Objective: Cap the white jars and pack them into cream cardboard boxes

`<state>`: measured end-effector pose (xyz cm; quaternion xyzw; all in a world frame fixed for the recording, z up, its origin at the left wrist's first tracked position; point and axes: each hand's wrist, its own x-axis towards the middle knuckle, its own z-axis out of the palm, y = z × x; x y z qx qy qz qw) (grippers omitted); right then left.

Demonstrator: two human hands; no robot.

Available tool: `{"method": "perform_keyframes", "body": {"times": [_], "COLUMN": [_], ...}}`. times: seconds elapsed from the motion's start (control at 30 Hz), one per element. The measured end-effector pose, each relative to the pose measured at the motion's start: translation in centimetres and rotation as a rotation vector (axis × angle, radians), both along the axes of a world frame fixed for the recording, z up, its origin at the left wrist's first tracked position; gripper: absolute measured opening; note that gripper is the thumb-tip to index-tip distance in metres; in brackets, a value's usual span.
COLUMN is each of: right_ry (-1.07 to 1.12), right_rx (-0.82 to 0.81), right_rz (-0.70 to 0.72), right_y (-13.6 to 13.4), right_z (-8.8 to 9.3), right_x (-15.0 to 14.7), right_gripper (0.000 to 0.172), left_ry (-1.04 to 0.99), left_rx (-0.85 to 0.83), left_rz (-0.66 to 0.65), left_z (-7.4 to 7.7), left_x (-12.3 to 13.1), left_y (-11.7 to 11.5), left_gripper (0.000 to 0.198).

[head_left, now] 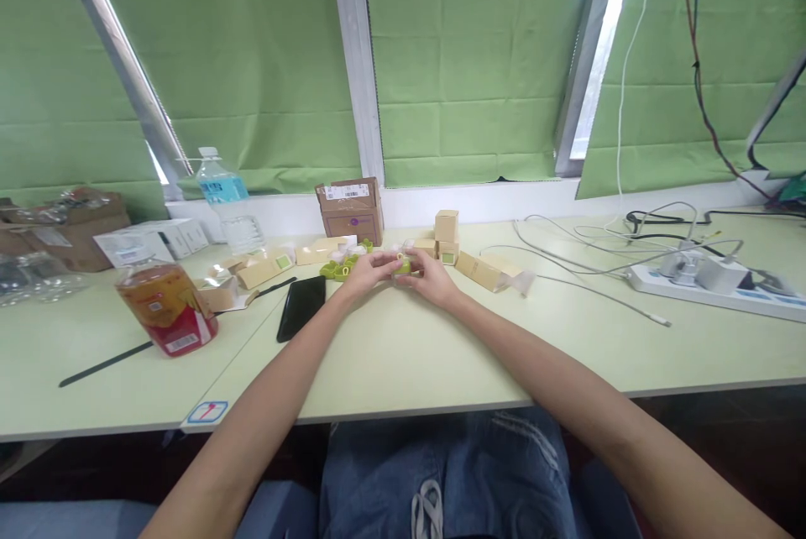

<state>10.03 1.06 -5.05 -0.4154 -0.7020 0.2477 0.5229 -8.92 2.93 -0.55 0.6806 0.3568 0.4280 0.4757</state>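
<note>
Both hands pinch a small green piece (phone lies nearby).

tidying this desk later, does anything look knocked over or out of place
Nothing looks spilled or broken. A tan carton lies on its side with an end flap open, right of the hands. Loose white cables sprawl across the table. The juice bottle looks tilted, perhaps from lens distortion.
</note>
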Motion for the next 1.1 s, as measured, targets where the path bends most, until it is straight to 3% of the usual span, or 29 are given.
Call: {"method": "perform_keyframes", "body": {"times": [0.17, 0.57, 0.83, 1.1], "right_ry": [0.006, 0.002, -0.032, -0.107], "right_rx": [0.015, 0.050, 0.031, 0.022], "right_rz": [0.036, 0.041, 0.026, 0.017], "right_y": [-0.2, 0.5, -0.1, -0.6], "right_z": [0.1, -0.2, 0.5, 1.2], "right_x": [0.0, 0.7, 0.7, 0.7], "right_gripper": [0.041, 0.051, 0.027, 0.021], "left_ry": [-0.029, 0.030, 0.027, 0.028], "left_rx": [-0.014, 0.176, 0.064, 0.163], "left_rz": [0.012, 0.024, 0.008, -0.010], "left_z": [-0.2, -1.0, -1.4, -1.8], "left_x": [0.0, 0.5, 1.2, 1.3], "left_y": [0.1, 0.4, 1.1, 0.9], "left_gripper": [0.058, 0.055, 0.056, 0.049]}}
